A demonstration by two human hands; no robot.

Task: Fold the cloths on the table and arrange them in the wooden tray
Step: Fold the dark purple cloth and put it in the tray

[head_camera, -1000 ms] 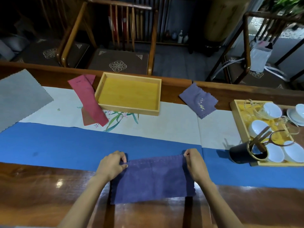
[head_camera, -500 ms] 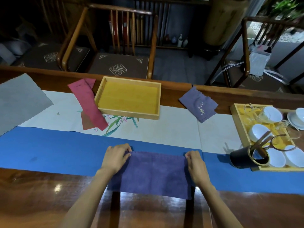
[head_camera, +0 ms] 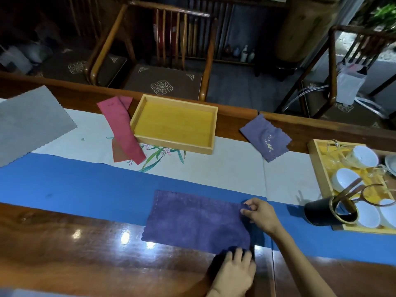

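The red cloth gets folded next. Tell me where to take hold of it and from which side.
Pinch the red cloth at its near end, whose corners lie free on the white runner. Come from the near side: it is a long flat strip lying diagonally, and its far half sits close beside the wooden tray, leaving little room there.

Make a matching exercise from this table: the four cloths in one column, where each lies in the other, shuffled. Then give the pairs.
Cloths
1. red cloth
2. grey cloth
3. pale purple cloth
4. dark purple cloth

Places
A. right of the wooden tray
B. gripped at its right end by the left hand and right hand
C. far left of the table
D. just left of the tray

Pairs: 1-D, 2-C, 3-A, 4-B
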